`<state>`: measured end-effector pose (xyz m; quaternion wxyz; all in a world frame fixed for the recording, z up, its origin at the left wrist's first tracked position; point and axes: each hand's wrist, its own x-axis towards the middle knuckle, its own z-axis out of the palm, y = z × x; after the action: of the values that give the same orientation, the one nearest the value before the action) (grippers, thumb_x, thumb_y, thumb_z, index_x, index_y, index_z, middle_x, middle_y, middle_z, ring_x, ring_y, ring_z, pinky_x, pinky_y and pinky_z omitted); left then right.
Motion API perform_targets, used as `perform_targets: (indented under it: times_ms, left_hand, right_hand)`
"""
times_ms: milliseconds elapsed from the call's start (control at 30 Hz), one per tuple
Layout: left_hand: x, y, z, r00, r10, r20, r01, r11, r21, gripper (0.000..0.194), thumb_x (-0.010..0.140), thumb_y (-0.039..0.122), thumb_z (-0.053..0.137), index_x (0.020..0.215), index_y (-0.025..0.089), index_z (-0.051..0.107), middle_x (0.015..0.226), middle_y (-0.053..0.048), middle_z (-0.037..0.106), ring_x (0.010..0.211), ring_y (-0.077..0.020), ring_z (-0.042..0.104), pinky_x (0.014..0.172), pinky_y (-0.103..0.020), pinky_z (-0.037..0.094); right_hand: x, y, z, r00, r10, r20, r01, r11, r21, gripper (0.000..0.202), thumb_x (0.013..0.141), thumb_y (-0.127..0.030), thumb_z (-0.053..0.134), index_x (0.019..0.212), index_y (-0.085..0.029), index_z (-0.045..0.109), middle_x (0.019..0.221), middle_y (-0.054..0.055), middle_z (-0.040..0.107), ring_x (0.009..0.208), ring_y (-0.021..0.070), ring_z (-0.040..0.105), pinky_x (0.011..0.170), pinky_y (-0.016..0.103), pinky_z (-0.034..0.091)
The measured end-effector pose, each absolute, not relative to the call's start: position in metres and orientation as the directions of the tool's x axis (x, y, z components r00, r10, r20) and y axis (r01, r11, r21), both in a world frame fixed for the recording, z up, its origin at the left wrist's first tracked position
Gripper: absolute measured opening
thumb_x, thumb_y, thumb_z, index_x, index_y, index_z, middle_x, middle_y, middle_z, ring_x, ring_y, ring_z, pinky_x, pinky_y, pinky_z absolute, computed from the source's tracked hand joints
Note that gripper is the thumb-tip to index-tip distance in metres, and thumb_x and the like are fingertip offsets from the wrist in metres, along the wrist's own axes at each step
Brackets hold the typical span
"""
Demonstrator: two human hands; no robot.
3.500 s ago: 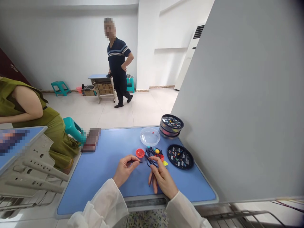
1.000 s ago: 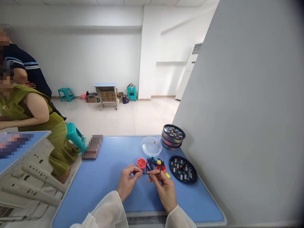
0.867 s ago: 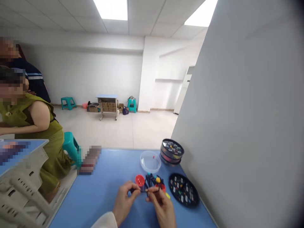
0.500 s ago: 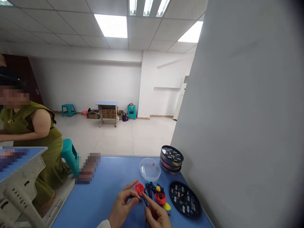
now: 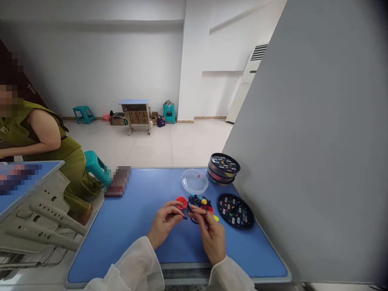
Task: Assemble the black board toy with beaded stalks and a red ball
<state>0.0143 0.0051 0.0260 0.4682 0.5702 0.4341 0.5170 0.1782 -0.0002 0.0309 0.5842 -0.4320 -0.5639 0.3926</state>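
Above the blue table, my left hand (image 5: 166,222) pinches a small dark piece (image 5: 184,213) between thumb and fingers. My right hand (image 5: 210,230) is closed just beside it, its fingertips on another small dark piece (image 5: 190,208). A red cup-shaped piece (image 5: 182,201) sits right behind my left fingertips. Beyond my right fingers lies a pile of dark thin parts (image 5: 193,199), with a yellow ball (image 5: 204,201) on it. A second red cup piece (image 5: 209,209) and a yellow piece (image 5: 216,218) are partly hidden by that hand.
A clear round dish (image 5: 195,184) with a tiny red bit stands behind the parts. To the right are a black printed disc (image 5: 236,211) and stacked round cases (image 5: 223,169) near the grey partition (image 5: 303,161). A person (image 5: 45,133) sits at another table on the left.
My view has tilted down, showing more of the table and both white sleeves. My right hand has turned, and its fingertips have come up near the left hand's piece.
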Motion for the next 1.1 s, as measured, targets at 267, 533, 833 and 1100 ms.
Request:
perform_targets:
  times_ms: [267,533,833,1100]
  left_hand:
    - [0.0161,0.0015,0.0302,-0.045,0.966,0.255,0.281,-0.232,0.931,0.012,0.075,0.029,0.066,0.075,0.019,0.072,0.072,-0.004,0.067,0.067,-0.0151,0.060,0.064,-0.025,0.050]
    - [0.0163,0.0016,0.0290,-0.034,0.983,0.182,0.206,-0.171,0.964,0.015,0.076,0.031,0.065,0.072,0.018,0.072,0.068,-0.003,0.066,0.061,-0.0135,0.057,0.059,-0.024,0.047]
    - [0.0154,0.0023,0.0305,-0.007,1.000,0.024,0.097,-0.023,0.995,0.026,0.072,0.041,0.068,0.070,0.016,0.071,0.067,-0.003,0.064,0.059,-0.0122,0.051,0.057,-0.023,0.041]
    - [0.0155,0.0031,0.0304,0.019,1.000,-0.015,0.037,0.014,0.999,0.024,0.069,0.039,0.070,0.069,0.015,0.071,0.066,-0.001,0.062,0.058,-0.0108,0.049,0.056,-0.022,0.040]
  right_hand:
    - [0.1802,-0.0024,0.0274,0.082,0.988,0.128,-0.199,0.142,-0.970,0.030,0.071,-0.044,0.073,0.085,-0.021,0.060,0.088,0.006,0.074,0.070,0.0198,0.071,0.075,0.038,0.059]
    - [0.1810,-0.0033,0.0254,0.126,0.986,0.111,-0.177,0.133,-0.975,0.025,0.070,-0.041,0.075,0.079,-0.020,0.065,0.081,0.005,0.073,0.071,0.0200,0.070,0.074,0.036,0.059]
    - [0.1807,-0.0040,0.0290,0.138,0.982,0.131,-0.174,0.155,-0.972,0.023,0.070,-0.041,0.074,0.078,-0.020,0.067,0.081,0.005,0.073,0.063,0.0171,0.068,0.070,0.035,0.059]
    - [0.1810,-0.0028,0.0310,0.109,0.986,0.126,-0.191,0.145,-0.971,0.024,0.070,-0.041,0.074,0.078,-0.020,0.066,0.079,0.004,0.073,0.061,0.0165,0.067,0.069,0.034,0.059]
